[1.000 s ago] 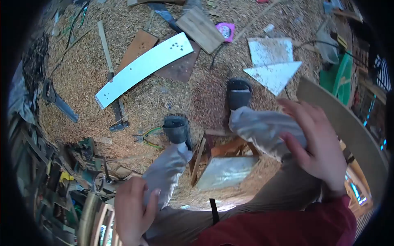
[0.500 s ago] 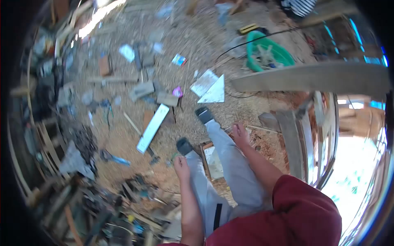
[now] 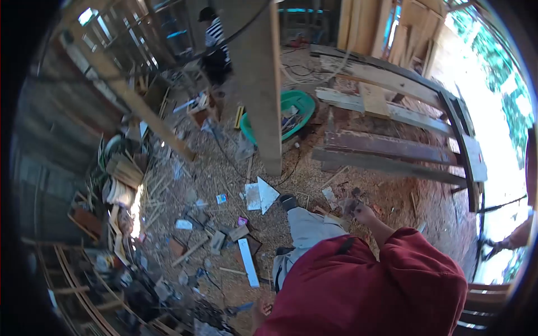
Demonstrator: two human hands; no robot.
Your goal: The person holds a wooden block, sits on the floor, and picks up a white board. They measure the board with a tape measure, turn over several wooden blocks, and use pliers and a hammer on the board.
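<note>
My right hand (image 3: 363,213) reaches forward over the sawdust-covered ground beside my right leg. Its fingers blend into greyish scraps, and I cannot tell whether it holds anything. Only a small part of my left hand (image 3: 260,311) shows low in the view beside my maroon shirt, its fingers mostly hidden. Just ahead of my shoe lie two white pieces (image 3: 268,196), one of them triangular. A long white board (image 3: 248,263) lies to the left of my legs, near a pink item (image 3: 242,221) and some wood offcuts (image 3: 218,242).
A wooden post (image 3: 255,84) rises ahead, partly covering a green basin (image 3: 297,109) of scraps. A slatted wooden frame (image 3: 392,148) stands to the right. One person in stripes (image 3: 217,47) is at the back; part of another person (image 3: 515,238) shows at the right edge.
My view has swung up and to the right, bringing the post, slatted frame and striped person more fully into sight. My left hand has dropped to the lower edge of the view.
</note>
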